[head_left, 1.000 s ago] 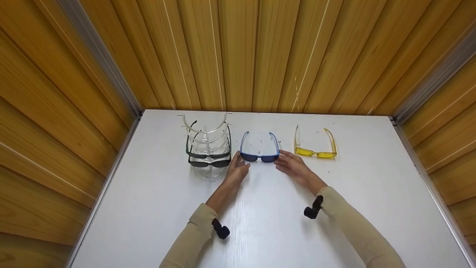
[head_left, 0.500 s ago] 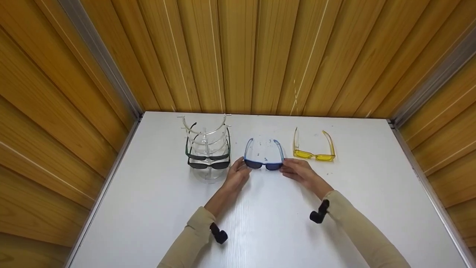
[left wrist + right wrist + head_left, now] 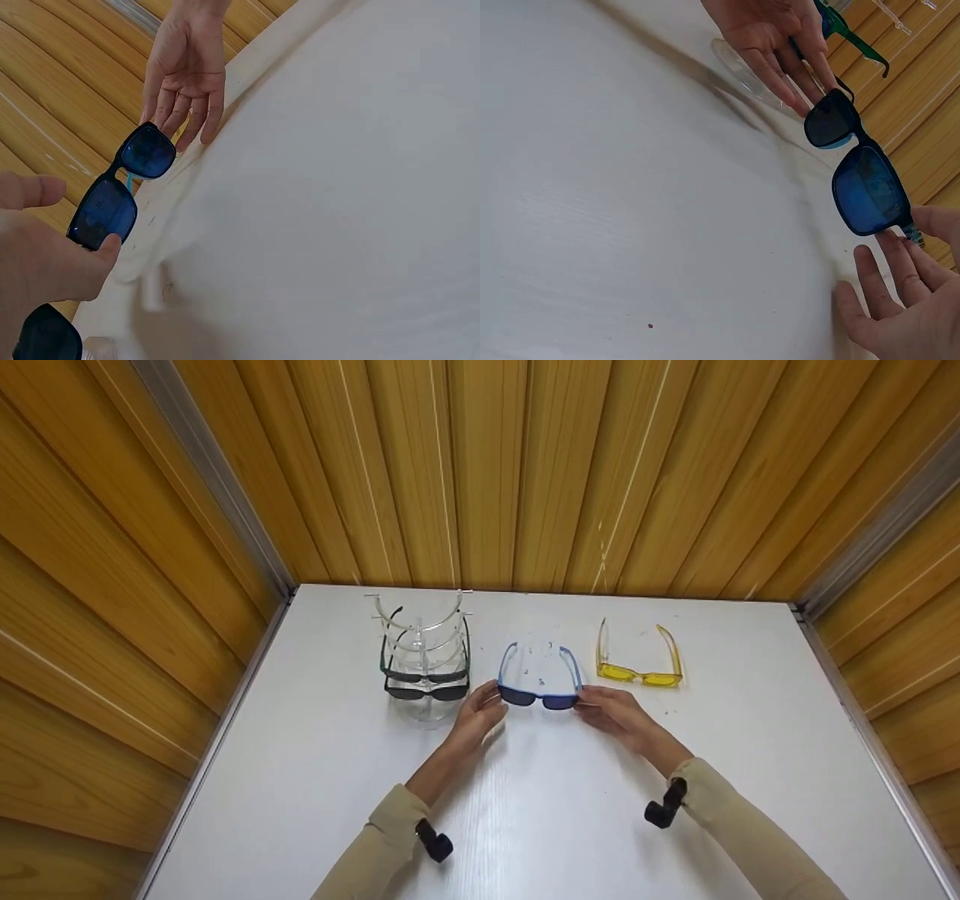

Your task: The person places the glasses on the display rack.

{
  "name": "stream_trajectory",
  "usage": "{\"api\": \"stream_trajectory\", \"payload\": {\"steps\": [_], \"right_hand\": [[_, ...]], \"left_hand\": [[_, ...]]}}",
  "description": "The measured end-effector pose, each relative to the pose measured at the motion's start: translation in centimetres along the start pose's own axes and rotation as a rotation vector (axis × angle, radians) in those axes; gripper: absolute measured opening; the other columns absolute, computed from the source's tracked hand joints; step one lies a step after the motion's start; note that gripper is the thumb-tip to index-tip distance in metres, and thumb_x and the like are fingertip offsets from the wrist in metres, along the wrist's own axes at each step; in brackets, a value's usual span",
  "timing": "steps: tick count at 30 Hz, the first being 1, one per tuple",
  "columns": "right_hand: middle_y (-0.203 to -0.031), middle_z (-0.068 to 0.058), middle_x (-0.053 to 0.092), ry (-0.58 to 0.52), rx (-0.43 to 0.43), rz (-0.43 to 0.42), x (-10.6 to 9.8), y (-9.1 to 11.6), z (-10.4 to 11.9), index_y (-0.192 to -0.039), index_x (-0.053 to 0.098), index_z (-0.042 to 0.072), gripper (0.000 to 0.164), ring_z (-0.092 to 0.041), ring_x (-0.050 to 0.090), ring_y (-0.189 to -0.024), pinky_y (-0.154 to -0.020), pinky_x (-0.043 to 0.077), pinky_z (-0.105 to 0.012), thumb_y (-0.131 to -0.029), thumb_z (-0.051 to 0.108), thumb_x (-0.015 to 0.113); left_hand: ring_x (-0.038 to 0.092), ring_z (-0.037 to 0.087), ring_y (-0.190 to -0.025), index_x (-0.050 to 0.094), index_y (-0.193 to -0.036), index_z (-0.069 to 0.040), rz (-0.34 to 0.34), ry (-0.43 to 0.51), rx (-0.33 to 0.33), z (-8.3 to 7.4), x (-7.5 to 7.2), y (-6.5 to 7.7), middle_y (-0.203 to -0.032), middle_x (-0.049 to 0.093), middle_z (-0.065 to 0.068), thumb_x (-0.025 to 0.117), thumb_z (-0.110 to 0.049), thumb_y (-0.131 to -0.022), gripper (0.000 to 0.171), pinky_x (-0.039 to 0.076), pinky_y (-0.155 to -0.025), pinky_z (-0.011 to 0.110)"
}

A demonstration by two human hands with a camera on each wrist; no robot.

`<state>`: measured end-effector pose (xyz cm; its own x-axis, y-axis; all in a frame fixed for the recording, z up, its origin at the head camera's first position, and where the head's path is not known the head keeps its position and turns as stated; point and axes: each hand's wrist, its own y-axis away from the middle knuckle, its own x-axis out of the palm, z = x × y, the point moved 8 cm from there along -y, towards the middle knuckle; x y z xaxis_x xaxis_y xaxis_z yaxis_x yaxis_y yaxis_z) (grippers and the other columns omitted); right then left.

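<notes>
My two hands share a pair of blue sunglasses [image 3: 540, 697] over a white tabletop [image 3: 540, 825], front toward six o'clock. My left hand [image 3: 474, 721] pinches one end, the pair at two o'clock from it; my right hand [image 3: 621, 716] pinches the other, the pair between nine and ten o'clock from there. The long axis runs nine to three, dipping slightly at the three o'clock end, open temples [image 3: 574, 668] toward twelve. A clear display stand [image 3: 420, 639] bearing two dark-lensed pairs [image 3: 427, 692] stands near ten o'clock from the sunglasses, my left hand the nearer.
</notes>
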<state>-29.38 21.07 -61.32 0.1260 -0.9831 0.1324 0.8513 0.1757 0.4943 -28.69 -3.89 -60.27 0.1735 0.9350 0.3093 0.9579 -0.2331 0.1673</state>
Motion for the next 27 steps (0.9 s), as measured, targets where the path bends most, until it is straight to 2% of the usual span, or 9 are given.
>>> {"api": "stream_trajectory", "payload": {"steps": [3, 6, 9, 13, 18, 22, 27], "right_hand": [[-0.112, 0.0, 0.077, -0.046, 0.014, 0.019, -0.2, 0.7, -0.1, -0.15, 0.045, -0.002, 0.06, -0.023, 0.067, -0.122, -0.12, 0.041, -0.046, -0.101, 0.024, 0.067], [-0.112, -0.001, 0.078, -0.097, 0.034, 0.038, -0.3, 1.3, -0.3, -0.149, 0.048, 0.002, 0.056, -0.025, 0.068, -0.123, -0.116, 0.045, -0.046, -0.101, 0.023, 0.066], [-0.113, -0.002, 0.078, -0.129, 0.039, 0.074, -0.2, 1.8, -0.3, -0.147, 0.049, 0.002, 0.052, -0.025, 0.068, -0.122, -0.115, 0.046, -0.047, -0.101, 0.021, 0.065], [-0.114, -0.002, 0.077, -0.148, 0.031, 0.106, 0.1, 2.3, -0.1, -0.146, 0.049, 0.001, 0.052, -0.022, 0.069, -0.118, -0.114, 0.047, -0.048, -0.101, 0.02, 0.066], [-0.113, -0.001, 0.077, -0.161, 0.046, 0.126, 0.4, 2.7, -0.2, -0.14, 0.056, 0.005, 0.044, -0.021, 0.069, -0.116, -0.112, 0.05, -0.046, -0.1, 0.02, 0.068], [-0.114, -0.002, 0.077, -0.158, 0.051, 0.181, 0.5, 3.4, -0.5, -0.137, 0.059, 0.006, 0.039, -0.024, 0.069, -0.118, -0.112, 0.049, -0.049, -0.101, 0.018, 0.065], [-0.118, -0.007, 0.076, -0.158, 0.061, 0.263, 0.6, 4.3, -0.9, -0.136, 0.059, 0.004, 0.034, -0.029, 0.069, -0.121, -0.114, 0.043, -0.055, -0.103, 0.012, 0.061]], "left_hand": [[0.041, 0.045, -0.145, 0.032, -0.15, 0.014, 0.031, -0.035, 0.038, -0.5, 0.0, 0.3, -0.152, 0.042, 0.035, 0.055, 0.0, -0.095, 0.061, 0.046, -0.114, 0.037], [0.052, 0.039, -0.137, 0.036, -0.148, 0.014, 0.048, -0.041, 0.035, -0.8, -0.1, 0.9, -0.149, 0.045, 0.035, 0.054, 0.001, -0.095, 0.058, 0.051, -0.106, 0.03], [0.063, 0.026, -0.122, 0.04, -0.146, 0.013, 0.038, -0.038, 0.024, -1.0, -0.4, 1.1, -0.143, 0.051, 0.034, 0.054, 0.003, -0.097, 0.053, 0.055, -0.101, 0.03], [0.068, 0.013, -0.102, 0.043, -0.145, 0.012, 0.003, -0.022, 0.011, -1.1, -1.0, 1.3, -0.128, 0.064, 0.026, 0.056, 0.004, -0.099, 0.048, 0.06, -0.096, 0.036], [0.072, 0.014, -0.093, 0.042, -0.146, 0.012, -0.006, -0.018, -0.011, -1.3, -1.7, 1.6, -0.105, 0.072, 0.007, 0.058, 0.001, -0.1, 0.049, 0.063, -0.087, 0.035], [0.074, 0.017, -0.093, 0.041, -0.147, 0.01, 0.03, -0.042, -0.019, -1.3, -1.7, 1.9, -0.102, 0.073, 0.0, 0.059, -0.004, -0.101, 0.052, 0.064, -0.086, 0.035], [0.075, 0.014, -0.085, 0.042, -0.149, 0.008, 0.071, -0.064, -0.043, -1.1, -1.8, 2.2, -0.098, 0.073, -0.006, 0.061, -0.006, -0.1, 0.054, 0.064, -0.08, 0.03]]}}
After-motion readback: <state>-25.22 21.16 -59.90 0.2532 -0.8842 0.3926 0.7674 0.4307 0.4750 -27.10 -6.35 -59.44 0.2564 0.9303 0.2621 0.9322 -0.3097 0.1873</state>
